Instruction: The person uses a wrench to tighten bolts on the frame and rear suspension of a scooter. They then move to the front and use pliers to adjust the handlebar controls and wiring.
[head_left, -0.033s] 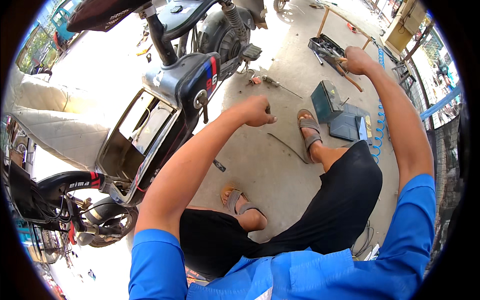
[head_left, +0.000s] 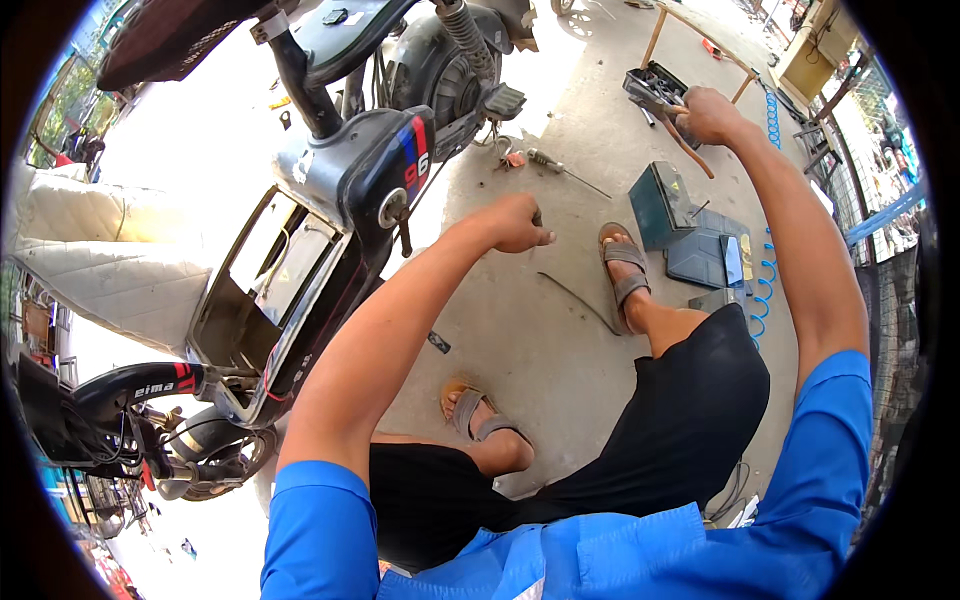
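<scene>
Currently, two hands, well apart: your right hand [head_left: 710,115], closed around the orange-handled pliers [head_left: 693,154], which lie in view against the open black toolbox [head_left: 630,82]; your left hand [head_left: 518,222], loosely curled above the concrete floor [head_left: 530,330], contents, if any, untellable. Advised handling: gather both handles in one palm, since a loose one may swing and snag.
</scene>
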